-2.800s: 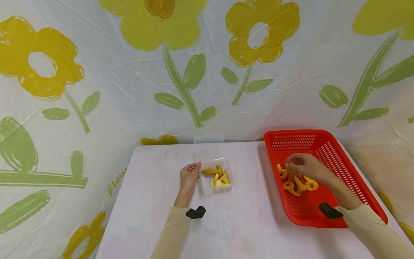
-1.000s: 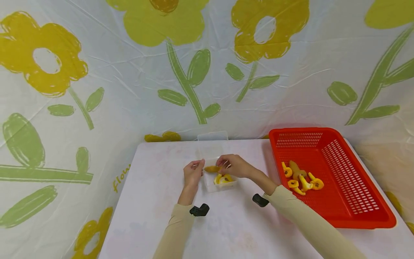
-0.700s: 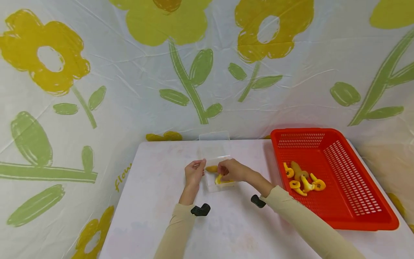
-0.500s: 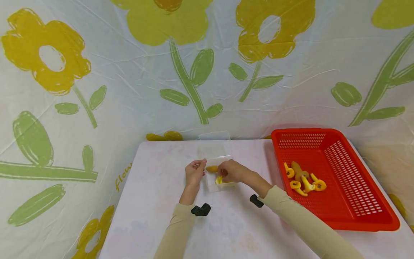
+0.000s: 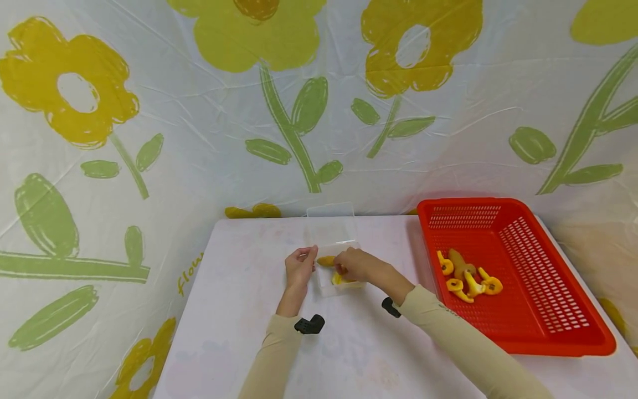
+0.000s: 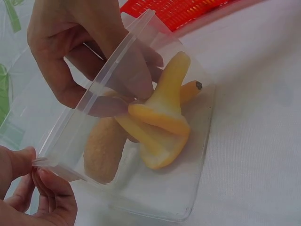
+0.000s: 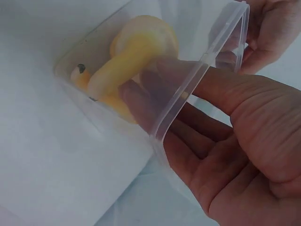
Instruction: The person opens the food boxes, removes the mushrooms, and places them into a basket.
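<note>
Our left hand [image 5: 299, 270] pinches the clear box [image 6: 160, 200] at its rim while our right hand [image 5: 363, 266], its grip unclear, seems to be settling yellow mushrooms [image 6: 164, 123] inside, so we likely need a gentle release

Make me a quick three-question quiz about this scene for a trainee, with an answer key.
1. Which hand has its fingers inside the clear container?
2. True or false: yellow, mushroom-shaped pieces lie in the red basket.
3. What does the left hand pinch? A) the basket's rim; B) a corner of the container; C) its own sleeve.

Key:
1. The right hand.
2. True.
3. B.
</note>
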Tool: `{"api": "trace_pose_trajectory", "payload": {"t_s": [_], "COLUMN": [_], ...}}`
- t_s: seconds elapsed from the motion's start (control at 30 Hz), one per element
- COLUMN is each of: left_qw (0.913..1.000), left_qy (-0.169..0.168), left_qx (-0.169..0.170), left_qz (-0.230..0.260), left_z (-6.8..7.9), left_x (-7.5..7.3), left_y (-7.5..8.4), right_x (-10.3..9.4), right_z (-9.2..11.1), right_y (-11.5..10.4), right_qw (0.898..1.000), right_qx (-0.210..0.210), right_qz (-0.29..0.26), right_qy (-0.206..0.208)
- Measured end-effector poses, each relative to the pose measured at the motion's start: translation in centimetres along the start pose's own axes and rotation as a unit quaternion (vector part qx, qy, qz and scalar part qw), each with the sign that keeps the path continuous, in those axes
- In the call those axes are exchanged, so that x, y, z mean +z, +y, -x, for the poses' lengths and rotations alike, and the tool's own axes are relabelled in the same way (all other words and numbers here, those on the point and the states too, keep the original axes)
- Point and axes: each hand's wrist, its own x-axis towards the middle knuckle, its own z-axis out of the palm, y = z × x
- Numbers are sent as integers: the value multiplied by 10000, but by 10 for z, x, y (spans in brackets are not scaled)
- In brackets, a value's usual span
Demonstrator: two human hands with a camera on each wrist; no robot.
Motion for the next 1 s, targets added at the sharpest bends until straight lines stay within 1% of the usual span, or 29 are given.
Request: {"api": "trace_pose_trajectory", "payload": {"t_s": [0.13, 0.37, 0.43, 0.5, 0.6, 0.8, 1.0], "left_qw": [10000, 10000, 10000, 10000, 10000, 9998, 9992], "left_qy": [-8, -73, -52, -25, -2, 56, 85], "left_qx": [7, 38, 46, 46, 49, 169, 361], "left_qz": [-33, -8, -22, -37, -61, 32, 111], "left_z": [0, 0, 1, 1, 1, -1, -2], "left_x": [0, 2, 2, 3, 3, 3, 1], "left_y": [-1, -4, -4, -4, -4, -4, -5], "right_x": [0, -4, -6, -9, -14, -23, -30], "right_z": [3, 4, 3, 3, 4, 10, 18], "right_y": [-2, -4, -2, 0, 4, 9, 20], "right_qw": [10000, 9969, 9966, 9968, 9966, 9914, 9873], "right_qx": [75, 366, 334, 225, -56, -477, -632], "right_qz": [59, 26, -41, -169, -406, -1003, -1394], "right_qy": [-29, -701, -747, -745, -717, -691, -423]}}
